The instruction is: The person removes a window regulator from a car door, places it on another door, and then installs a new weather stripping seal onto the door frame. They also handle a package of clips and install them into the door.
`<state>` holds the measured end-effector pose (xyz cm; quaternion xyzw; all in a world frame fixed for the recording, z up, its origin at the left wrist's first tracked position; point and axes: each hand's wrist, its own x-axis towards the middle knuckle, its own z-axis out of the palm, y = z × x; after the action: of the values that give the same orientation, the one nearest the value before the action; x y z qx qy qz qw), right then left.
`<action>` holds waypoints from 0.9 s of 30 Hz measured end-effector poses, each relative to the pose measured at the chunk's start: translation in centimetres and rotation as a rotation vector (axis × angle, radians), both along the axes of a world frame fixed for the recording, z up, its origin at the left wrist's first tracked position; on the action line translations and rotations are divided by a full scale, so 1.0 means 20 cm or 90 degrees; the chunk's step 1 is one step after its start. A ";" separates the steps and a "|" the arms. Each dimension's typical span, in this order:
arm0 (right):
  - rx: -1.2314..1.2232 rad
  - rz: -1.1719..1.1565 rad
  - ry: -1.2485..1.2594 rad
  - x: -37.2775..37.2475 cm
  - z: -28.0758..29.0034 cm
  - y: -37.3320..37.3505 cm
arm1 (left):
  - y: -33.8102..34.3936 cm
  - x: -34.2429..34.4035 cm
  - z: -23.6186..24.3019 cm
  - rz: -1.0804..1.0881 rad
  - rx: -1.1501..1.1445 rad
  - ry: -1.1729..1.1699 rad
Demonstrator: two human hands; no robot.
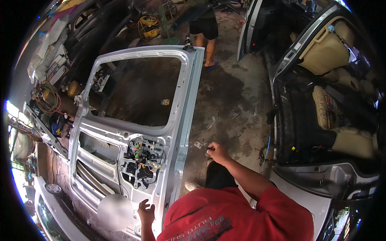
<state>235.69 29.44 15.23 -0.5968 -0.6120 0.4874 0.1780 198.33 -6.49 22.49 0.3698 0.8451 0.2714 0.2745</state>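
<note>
Head view: In a cluttered auto workshop, we see a bare silver car door [120, 127] just L of a person in a red shirt [237, 213], a mechanism [142, 160] w/ black, green & yellow bits set below its window opening. The left hand [146, 213] is at the door's lower part, grip partly spread, fingers bent & apart, w/ nothing we can make out in it; whether it touches the metal, we can't tell. The right hand [218, 152] is out past the door's R side, its grip pinched nearly closed on a small dark item [209, 149] we can't ID. Nr it we spot a small pale piece [198, 144] on the floor [233, 104]. At R is an open vehicle [288, 60] w/ a beige seat [354, 142]; up top, a 2nd person [204, 26] in dark shorts stands beyond the door, a yellow cable coil [148, 29] to the L.
</note>
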 end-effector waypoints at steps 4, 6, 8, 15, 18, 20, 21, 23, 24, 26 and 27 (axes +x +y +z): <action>0.074 -0.053 -0.029 0.10 0.07 0.33 | 0.36 0.06 0.02 -0.047 0.022 -0.004; 0.060 -0.080 0.009 0.14 0.08 0.58 | 0.60 0.11 0.04 -0.041 0.052 -0.053; 0.104 -0.081 0.038 0.14 0.07 0.83 | 0.90 0.13 0.07 -0.087 0.040 0.000; 0.189 -0.056 0.071 0.06 0.08 1.76 | 2.05 0.41 0.15 -0.120 0.048 0.001; 0.170 0.001 0.040 -0.04 0.12 2.05 | 2.53 0.48 0.17 -0.233 0.000 0.049; 0.143 0.019 0.054 -0.11 0.08 2.17 | 2.73 0.43 0.11 -0.269 -0.025 0.096; 0.130 0.023 0.065 -0.14 0.08 2.24 | 2.79 0.37 0.01 -0.250 -0.028 0.117; 0.123 0.021 0.077 -0.17 0.06 2.35 | 2.99 0.39 0.03 -0.233 -0.028 0.098; 0.129 0.019 0.084 -0.20 0.06 2.40 | 3.04 0.39 0.02 -0.217 -0.029 0.097; 0.148 0.006 0.082 -0.23 0.03 2.50 | 3.16 0.39 -0.04 -0.198 -0.055 0.084; 0.159 -0.001 0.074 -0.26 0.02 2.54 | 3.21 0.38 -0.07 -0.197 -0.075 0.095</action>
<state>230.56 80.32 15.60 -0.5417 -0.6559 0.4410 0.2862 205.96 57.67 21.16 0.4978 0.8105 0.1481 0.2707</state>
